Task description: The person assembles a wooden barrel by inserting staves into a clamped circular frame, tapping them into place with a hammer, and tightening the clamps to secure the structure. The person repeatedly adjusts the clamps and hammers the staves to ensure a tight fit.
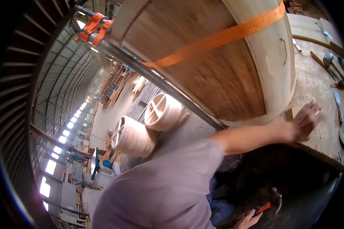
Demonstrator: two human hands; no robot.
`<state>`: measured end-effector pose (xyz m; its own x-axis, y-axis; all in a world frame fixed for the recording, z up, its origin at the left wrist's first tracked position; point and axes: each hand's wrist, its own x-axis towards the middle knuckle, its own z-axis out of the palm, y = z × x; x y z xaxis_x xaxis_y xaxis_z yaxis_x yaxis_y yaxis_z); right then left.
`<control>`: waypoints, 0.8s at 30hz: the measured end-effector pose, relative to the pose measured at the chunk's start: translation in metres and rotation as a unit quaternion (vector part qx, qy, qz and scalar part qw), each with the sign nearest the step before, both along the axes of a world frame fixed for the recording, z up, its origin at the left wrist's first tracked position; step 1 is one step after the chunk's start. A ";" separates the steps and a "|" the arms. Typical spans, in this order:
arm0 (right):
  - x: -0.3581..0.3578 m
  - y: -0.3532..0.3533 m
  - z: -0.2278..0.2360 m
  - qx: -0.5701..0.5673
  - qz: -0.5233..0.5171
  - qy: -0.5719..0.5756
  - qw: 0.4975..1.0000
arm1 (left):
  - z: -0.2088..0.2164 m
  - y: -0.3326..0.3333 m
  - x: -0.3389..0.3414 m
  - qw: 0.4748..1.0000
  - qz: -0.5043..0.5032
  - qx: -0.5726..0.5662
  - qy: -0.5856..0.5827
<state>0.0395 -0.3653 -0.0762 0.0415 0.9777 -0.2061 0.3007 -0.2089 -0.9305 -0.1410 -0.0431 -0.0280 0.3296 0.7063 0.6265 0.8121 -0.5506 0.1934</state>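
Note:
My left arm stretches across to the right, and my left hand is over the near edge of the workbench. Its fingers are blurred but look spread, with nothing visible in them. Low in the view, my right hand grips the orange handle of a claw hammer, its metal head dim against the dark. A large rounded wooden piece with darker panels and pale borders fills the top. An orange strap runs around it. Along its left side lies a long pipe clamp with orange jaws.
Several hand tools and a long metal tool lie on the bench at the right. Pale boards rest behind them. Two stacks of oval wooden frames stand on the floor at left. Machines and timber line the workshop beyond.

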 end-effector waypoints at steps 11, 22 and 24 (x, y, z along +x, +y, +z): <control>-0.028 0.060 0.002 -0.121 0.059 0.202 0.970 | 0.249 -0.282 -0.206 0.877 0.350 0.248 0.214; -0.083 0.014 0.010 -0.129 0.086 0.190 0.969 | 0.233 -0.227 -0.254 0.796 0.477 0.282 0.243; -0.090 0.015 0.028 -0.123 0.069 0.115 0.983 | 0.238 -0.219 -0.268 0.820 0.428 0.301 0.230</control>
<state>-0.0509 -0.3499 -0.0485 -0.1635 0.8904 -0.4248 0.1303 -0.4073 -0.9039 -0.4085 -0.2619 0.2099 0.1743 0.4104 0.8951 0.8618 0.3763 -0.3403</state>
